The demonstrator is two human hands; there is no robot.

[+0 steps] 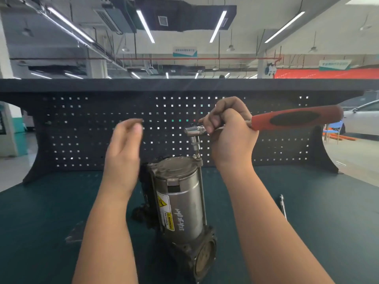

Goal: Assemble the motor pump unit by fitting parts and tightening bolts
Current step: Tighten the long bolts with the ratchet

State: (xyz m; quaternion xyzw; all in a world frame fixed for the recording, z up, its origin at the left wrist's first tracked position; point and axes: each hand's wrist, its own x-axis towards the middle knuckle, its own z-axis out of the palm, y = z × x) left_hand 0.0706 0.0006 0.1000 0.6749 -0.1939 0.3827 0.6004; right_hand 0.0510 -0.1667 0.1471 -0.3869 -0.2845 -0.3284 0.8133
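The motor pump unit (180, 203), a steel cylinder with yellow warning labels and a dark cast base, stands on the green bench mat. My right hand (231, 132) grips a ratchet wrench (295, 117) with a red and black handle near its head. The ratchet's socket and bit (195, 146) point down onto a long bolt at the top right rim of the motor cap. My left hand (125, 144) hovers above and left of the motor, blurred, fingers loosely bent, holding nothing.
A dark pegboard panel (82, 130) stands behind the bench. A slim metal tool (283, 208) lies on the mat right of the motor. A small dark part (74, 232) lies on the mat at the left. A white car (363, 117) is parked far right.
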